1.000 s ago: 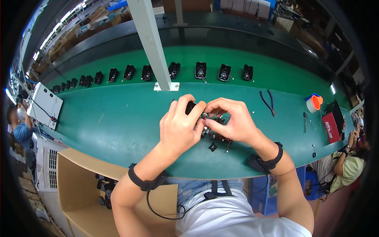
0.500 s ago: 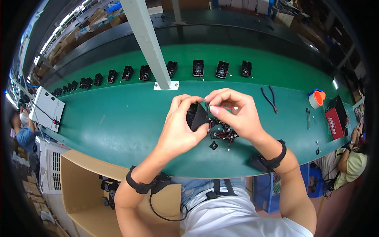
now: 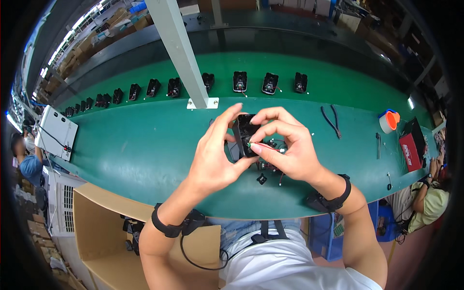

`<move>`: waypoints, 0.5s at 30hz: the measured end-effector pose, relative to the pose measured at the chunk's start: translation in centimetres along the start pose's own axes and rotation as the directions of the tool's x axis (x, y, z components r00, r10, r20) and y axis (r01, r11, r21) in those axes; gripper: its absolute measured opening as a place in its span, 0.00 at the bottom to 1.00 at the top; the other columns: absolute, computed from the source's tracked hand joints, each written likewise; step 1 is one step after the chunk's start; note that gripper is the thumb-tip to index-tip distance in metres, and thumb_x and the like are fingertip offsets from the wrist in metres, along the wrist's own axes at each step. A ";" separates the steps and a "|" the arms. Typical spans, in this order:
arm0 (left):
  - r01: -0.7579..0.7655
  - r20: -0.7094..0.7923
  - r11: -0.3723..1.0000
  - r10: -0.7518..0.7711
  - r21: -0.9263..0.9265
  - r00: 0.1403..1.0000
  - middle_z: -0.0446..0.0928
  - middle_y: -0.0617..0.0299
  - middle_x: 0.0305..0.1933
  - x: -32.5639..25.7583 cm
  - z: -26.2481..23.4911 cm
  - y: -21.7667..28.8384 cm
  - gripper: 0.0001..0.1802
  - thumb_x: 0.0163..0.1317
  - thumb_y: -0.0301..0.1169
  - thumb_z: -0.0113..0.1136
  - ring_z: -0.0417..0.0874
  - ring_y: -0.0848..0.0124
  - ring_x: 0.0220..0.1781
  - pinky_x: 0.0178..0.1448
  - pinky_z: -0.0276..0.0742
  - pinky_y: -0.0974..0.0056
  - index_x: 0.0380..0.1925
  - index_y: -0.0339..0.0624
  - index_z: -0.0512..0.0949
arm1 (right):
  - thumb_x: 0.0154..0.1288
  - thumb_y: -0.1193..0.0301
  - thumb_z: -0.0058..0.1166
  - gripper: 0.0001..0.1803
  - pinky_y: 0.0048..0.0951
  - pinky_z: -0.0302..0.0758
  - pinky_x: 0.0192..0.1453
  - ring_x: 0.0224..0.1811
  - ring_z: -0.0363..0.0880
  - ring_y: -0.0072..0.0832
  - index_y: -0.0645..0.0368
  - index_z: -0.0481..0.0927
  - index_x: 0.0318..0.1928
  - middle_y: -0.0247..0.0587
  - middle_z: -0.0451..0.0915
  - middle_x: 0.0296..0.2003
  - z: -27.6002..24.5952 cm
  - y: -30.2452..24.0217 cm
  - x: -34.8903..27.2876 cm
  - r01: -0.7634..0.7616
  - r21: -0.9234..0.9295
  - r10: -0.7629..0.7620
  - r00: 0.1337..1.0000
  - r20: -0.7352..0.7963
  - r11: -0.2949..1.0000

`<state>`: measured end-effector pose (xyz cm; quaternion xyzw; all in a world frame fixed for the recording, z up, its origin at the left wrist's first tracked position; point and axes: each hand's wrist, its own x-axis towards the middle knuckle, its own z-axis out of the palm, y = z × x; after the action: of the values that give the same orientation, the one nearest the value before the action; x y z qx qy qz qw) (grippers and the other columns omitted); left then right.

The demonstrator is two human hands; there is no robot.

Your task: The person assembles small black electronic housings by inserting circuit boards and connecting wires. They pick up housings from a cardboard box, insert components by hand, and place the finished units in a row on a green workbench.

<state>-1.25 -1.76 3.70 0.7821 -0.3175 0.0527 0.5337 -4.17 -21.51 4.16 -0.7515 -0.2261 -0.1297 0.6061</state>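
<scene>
Over the green bench, my left hand (image 3: 210, 157) grips a black plastic housing (image 3: 243, 124) by its sides, its hollow facing up toward me. My right hand (image 3: 297, 152) pinches a small wired part (image 3: 262, 144) with red wire and a bit of green, held at the housing's hollow. Its other fingers rest against the housing's right edge. Under and beside my hands lies a heap of small black parts with red and black wires (image 3: 268, 166), partly hidden. A small black square piece (image 3: 261, 179) lies nearest me.
Similar black housings (image 3: 239, 82) stand in a long row along the far strip, behind a grey post (image 3: 180, 53). Pliers (image 3: 330, 122), an orange-and-white roll (image 3: 388, 121) and a red box (image 3: 411, 152) lie to the right. A cardboard box (image 3: 108, 203) stands below left; a person sits far right.
The housing has been turned so its hollow now faces up. My right hand has moved from above the housing's corner down to its hollow, with the wired part in the fingertips.
</scene>
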 end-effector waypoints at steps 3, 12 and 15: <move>0.010 0.009 0.999 -0.010 -0.032 1.000 0.75 0.52 0.61 0.0 0.0 -0.4 0.48 0.42 0.27 0.81 0.81 0.59 0.55 0.49 0.83 0.60 0.65 0.38 0.68 | 0.55 0.74 0.69 0.08 0.41 0.71 0.65 0.58 0.76 0.39 0.58 0.87 0.37 0.47 0.77 0.53 0.0 0.4 -0.1 0.055 -0.131 -0.059 0.998 -0.030 0.990; -0.053 -0.005 0.996 0.054 0.071 0.999 0.76 0.51 0.60 0.0 -0.4 0.5 0.45 0.43 0.28 0.81 0.81 0.56 0.57 0.51 0.82 0.58 0.64 0.39 0.70 | 0.57 0.73 0.69 0.07 0.42 0.69 0.69 0.64 0.73 0.41 0.58 0.86 0.36 0.49 0.74 0.61 0.5 1.0 -0.7 -0.057 0.061 0.061 0.996 -0.066 0.997; -0.125 -0.034 0.991 0.126 0.049 0.991 0.76 0.49 0.61 0.4 -0.5 -0.5 0.45 0.43 0.27 0.80 0.81 0.54 0.58 0.53 0.82 0.57 0.65 0.38 0.70 | 0.57 0.73 0.69 0.07 0.42 0.68 0.69 0.65 0.72 0.41 0.59 0.86 0.36 0.50 0.72 0.62 0.6 1.2 -0.6 -0.014 0.015 0.015 0.998 -0.064 1.000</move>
<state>-0.56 -1.36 3.73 0.7718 -0.3546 0.1082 0.5166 -4.16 -21.30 2.67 -0.7440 -0.2024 -0.1477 0.6195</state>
